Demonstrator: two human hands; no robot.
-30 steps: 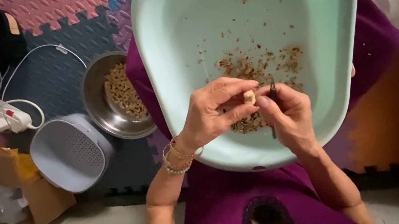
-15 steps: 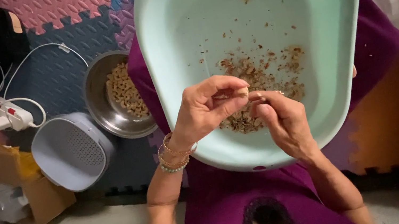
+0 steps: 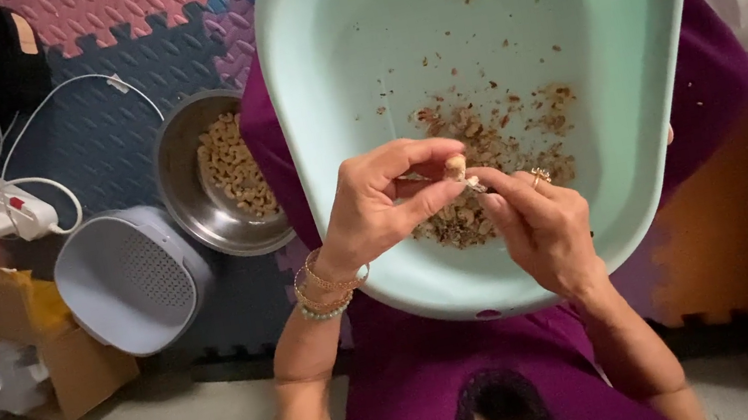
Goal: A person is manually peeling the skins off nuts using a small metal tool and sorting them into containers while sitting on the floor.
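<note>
— Where's the nut?

— Centre of the frame, a bit below the middle. The left hand [image 3: 373,205] has the nut [image 3: 456,167] pinched between thumb and forefinger, so that grip is closed on it, held up over the basin [image 3: 648,93] rather than resting in it.

— Why over the basin?

— I'd say so the bits fall inside. There is already a heap of brown husk scraps [image 3: 489,170] on the basin floor, straight under the hands, and the basin sits on the person's lap, tilted toward them.

— And the right hand?

— The right hand [image 3: 539,228] comes in from the lower right, fingertips touching the nut from the other side. It looks to be picking at the skin. Fingers curled, but I cannot tell whether it has hold of anything besides the nut; a ring shows on one finger.

— What's the steel bowl for?

— The bowl [image 3: 190,200] stands on the foam mat [image 3: 108,133], left of the basin, near the left elbow. It holds pale nuts, clean ones by the look. Below it lies a grey lid [image 3: 133,281], and a power strip [image 3: 15,214] sits at far left.
</note>
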